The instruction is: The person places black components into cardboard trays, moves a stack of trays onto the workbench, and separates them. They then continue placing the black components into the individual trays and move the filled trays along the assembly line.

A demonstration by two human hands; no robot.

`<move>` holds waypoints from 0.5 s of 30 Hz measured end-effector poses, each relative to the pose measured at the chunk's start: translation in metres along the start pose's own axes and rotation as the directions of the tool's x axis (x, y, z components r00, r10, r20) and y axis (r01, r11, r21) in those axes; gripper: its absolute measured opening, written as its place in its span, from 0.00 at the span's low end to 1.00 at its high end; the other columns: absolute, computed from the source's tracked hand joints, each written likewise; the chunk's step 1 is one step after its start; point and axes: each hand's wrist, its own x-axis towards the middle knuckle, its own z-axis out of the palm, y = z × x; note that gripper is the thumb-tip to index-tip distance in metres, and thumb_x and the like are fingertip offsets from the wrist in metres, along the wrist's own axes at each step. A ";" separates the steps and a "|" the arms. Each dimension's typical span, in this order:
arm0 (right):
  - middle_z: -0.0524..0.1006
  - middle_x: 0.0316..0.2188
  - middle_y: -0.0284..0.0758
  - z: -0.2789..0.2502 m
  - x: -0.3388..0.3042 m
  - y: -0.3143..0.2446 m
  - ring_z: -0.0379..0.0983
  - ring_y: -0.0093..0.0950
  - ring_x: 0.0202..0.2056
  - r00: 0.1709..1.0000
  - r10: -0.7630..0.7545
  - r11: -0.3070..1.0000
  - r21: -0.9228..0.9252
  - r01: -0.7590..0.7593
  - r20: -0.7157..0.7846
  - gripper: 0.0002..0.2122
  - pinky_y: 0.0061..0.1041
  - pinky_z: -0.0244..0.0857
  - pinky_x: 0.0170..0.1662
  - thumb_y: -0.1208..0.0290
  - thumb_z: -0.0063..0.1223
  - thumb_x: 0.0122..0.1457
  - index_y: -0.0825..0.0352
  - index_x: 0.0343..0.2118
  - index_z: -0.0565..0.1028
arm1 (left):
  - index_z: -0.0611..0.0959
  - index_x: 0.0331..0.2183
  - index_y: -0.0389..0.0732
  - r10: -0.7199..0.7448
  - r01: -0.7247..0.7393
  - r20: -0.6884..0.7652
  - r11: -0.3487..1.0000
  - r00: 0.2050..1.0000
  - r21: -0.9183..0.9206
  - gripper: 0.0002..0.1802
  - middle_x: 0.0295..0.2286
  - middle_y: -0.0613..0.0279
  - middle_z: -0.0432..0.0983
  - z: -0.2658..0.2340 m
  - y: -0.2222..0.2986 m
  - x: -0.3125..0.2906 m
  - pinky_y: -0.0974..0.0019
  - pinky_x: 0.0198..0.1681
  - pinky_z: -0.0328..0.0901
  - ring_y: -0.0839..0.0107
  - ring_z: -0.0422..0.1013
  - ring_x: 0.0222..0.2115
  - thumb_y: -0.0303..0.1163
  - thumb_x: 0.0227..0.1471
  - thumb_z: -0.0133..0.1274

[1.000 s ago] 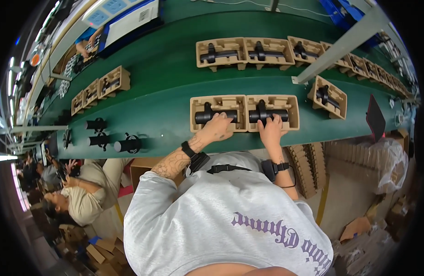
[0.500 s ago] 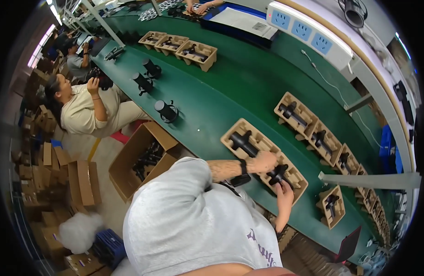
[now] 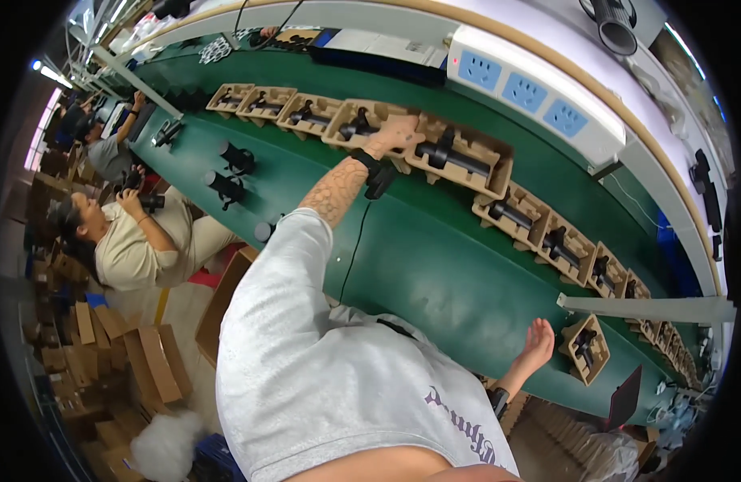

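Note:
My left hand (image 3: 399, 135) reaches far forward to a row of brown moulded-pulp trays. Its fingers are bent over the rim where two trays meet, gripping the edge of the larger pulp tray (image 3: 499, 170). Inside that tray lies a black tubular part with a collar (image 3: 453, 156). Left of the hand is another pulp tray (image 3: 338, 132) with a similar black part (image 3: 358, 124), partly covered by the hand. My right hand (image 3: 537, 341) hovers over the near right of the bench, empty, fingers stretched out, beside a small pulp tray (image 3: 598, 371) holding a black part.
The green bench (image 3: 419, 257) carries black cylindrical devices (image 3: 226, 186) at left. A white power strip (image 3: 539, 88) hangs above the trays. A grey metal bar (image 3: 644, 308) juts in at right. A co-worker (image 3: 145, 241) sits at left near cardboard boxes (image 3: 157, 361).
The two trays from the near bench now stand in the far row. My left hand moved forward with them; my right hand let go and drew away to the right.

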 end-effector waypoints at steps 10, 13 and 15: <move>0.73 0.39 0.40 0.043 -0.021 0.012 0.70 0.30 0.43 0.996 0.084 0.996 -0.034 -0.085 -0.029 0.14 0.28 0.62 0.48 0.65 0.41 0.59 0.71 0.39 0.71 | 0.75 0.29 0.35 0.048 -0.046 0.022 0.996 0.999 -0.082 0.28 0.30 0.45 0.71 0.083 -0.086 0.028 0.51 0.33 0.61 0.46 0.66 0.32 0.55 0.43 0.49; 0.73 0.40 0.39 0.042 -0.010 0.021 0.69 0.29 0.44 0.993 0.118 0.992 -0.041 -0.119 -0.010 0.15 0.28 0.60 0.48 0.64 0.42 0.58 0.70 0.42 0.70 | 0.75 0.22 0.35 0.095 -0.099 0.027 0.972 0.995 0.212 0.22 0.20 0.48 0.72 0.073 -0.098 0.007 0.51 0.26 0.63 0.48 0.69 0.23 0.48 0.43 0.51; 0.73 0.39 0.39 0.045 -0.010 0.022 0.69 0.30 0.43 0.987 0.157 0.984 -0.086 -0.158 -0.012 0.14 0.28 0.61 0.48 0.65 0.40 0.59 0.70 0.40 0.71 | 0.76 0.23 0.35 0.017 -0.040 0.097 0.970 0.995 0.240 0.21 0.19 0.47 0.72 0.079 -0.115 -0.012 0.50 0.24 0.63 0.48 0.68 0.21 0.47 0.42 0.52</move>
